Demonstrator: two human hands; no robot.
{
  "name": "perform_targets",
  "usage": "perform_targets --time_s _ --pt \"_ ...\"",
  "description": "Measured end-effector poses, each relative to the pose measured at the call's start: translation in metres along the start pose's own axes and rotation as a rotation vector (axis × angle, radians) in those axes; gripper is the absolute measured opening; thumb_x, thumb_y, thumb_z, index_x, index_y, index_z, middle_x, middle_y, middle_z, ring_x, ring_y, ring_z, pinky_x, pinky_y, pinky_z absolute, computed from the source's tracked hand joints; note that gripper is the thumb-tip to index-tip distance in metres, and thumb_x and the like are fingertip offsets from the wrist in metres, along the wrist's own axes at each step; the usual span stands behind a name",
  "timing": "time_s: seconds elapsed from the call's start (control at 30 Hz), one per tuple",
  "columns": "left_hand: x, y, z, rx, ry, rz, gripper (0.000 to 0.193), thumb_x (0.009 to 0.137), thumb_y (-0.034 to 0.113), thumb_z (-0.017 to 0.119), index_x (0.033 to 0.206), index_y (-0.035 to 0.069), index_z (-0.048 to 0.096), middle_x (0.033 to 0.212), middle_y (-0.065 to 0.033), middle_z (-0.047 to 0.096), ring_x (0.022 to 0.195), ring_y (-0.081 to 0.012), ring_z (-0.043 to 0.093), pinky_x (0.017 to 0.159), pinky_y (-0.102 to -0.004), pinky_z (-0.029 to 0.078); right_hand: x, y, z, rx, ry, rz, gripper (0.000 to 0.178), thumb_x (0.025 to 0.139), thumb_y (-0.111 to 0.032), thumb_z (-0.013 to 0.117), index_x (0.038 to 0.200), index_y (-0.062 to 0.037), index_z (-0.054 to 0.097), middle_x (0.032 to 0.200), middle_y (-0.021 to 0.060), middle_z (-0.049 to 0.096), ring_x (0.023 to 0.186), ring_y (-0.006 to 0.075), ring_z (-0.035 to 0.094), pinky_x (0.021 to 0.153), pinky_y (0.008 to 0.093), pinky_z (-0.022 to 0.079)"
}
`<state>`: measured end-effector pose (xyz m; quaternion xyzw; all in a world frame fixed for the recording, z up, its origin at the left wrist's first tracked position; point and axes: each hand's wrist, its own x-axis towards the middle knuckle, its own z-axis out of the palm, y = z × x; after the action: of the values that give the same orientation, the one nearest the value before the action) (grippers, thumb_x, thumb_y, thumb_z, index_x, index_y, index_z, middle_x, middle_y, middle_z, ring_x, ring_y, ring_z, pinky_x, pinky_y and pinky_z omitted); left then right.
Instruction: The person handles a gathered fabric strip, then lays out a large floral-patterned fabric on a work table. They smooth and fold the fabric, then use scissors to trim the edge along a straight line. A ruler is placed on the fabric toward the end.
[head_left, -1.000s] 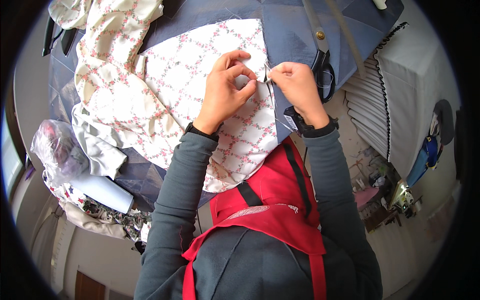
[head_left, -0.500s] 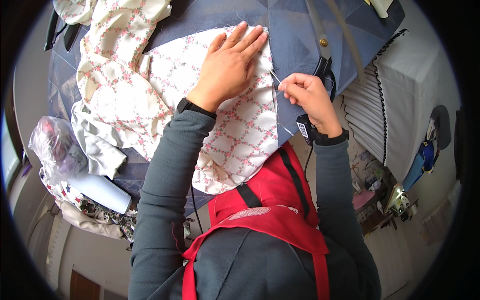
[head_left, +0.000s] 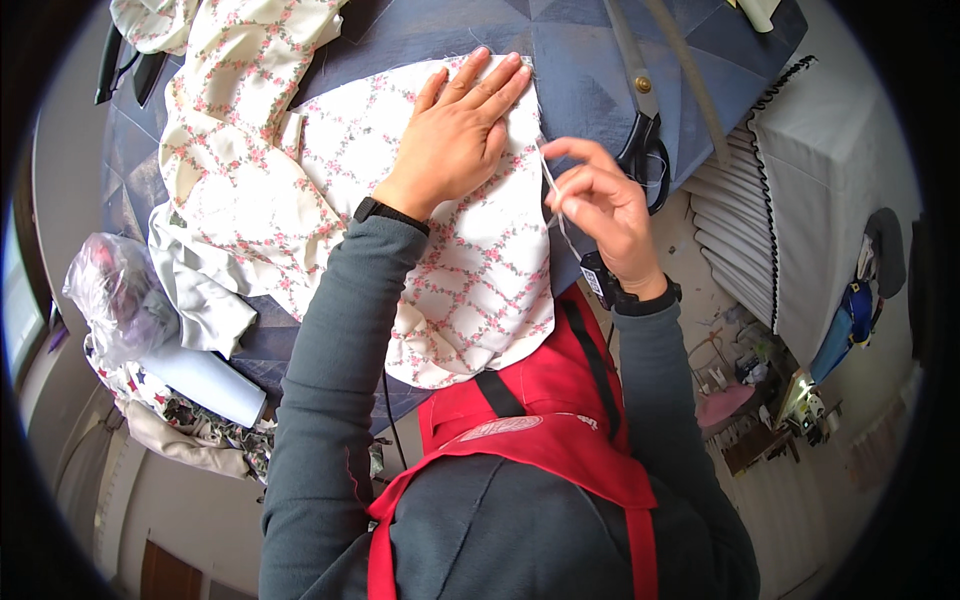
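Note:
A white fabric piece (head_left: 475, 280) with a pink floral lattice lies over the table edge and onto my lap. My left hand (head_left: 447, 145) presses flat on its upper part, fingers stretched toward the far right corner. At the fabric's right edge, my right hand (head_left: 610, 210) pinches a loose white thread (head_left: 551, 182) with its index finger raised. This thread runs along the frayed edge and trails below the fingers. Whether its upper end is still attached to the cloth cannot be made out. Scissors (head_left: 643, 95) with black handles lie just beyond my right hand.
A thin strip (head_left: 690, 75) lies beside the scissors on the blue patterned table (head_left: 580, 60). Bunched floral fabric (head_left: 235, 130) fills the left side. A plastic bag (head_left: 120, 300) and folded cloths (head_left: 185, 440) sit at the lower left. A grey-white covered piece (head_left: 830, 150) stands right.
My right hand has shifted down and toward me along the fabric edge, and its index finger has lifted. The thread now hangs downward from the fingers. My left hand stays in place.

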<state>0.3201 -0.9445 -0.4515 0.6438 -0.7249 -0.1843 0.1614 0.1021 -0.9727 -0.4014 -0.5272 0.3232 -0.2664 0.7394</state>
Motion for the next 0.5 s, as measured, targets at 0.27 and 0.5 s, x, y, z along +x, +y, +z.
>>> perform_targets --time_s 0.27,0.5 --pt "-0.001 -0.002 0.003 0.006 -0.013 0.012 0.064 0.093 0.018 0.045 0.156 0.026 0.033 0.162 0.0031 0.030 0.151 -0.0237 0.023 0.121 -0.0496 0.016 -0.026 -0.007 -0.012 -0.717 0.247 0.023 0.003 0.071 0.003 0.068 0.072 0.0004 0.066 0.098 0.0053 0.071 0.051 0.0044 0.046 0.048 0.0217 0.037" --pt "-0.002 -0.004 0.005 0.021 -0.013 0.029 0.065 0.093 0.019 0.045 0.157 0.026 0.031 0.163 0.0035 0.028 0.152 -0.0228 0.021 0.122 -0.0485 0.013 -0.030 -0.012 -0.036 -0.819 0.302 0.016 0.004 0.073 0.004 0.067 0.074 0.0009 0.066 0.086 0.0024 0.070 0.063 0.0041 0.056 0.054 0.0214 0.042"
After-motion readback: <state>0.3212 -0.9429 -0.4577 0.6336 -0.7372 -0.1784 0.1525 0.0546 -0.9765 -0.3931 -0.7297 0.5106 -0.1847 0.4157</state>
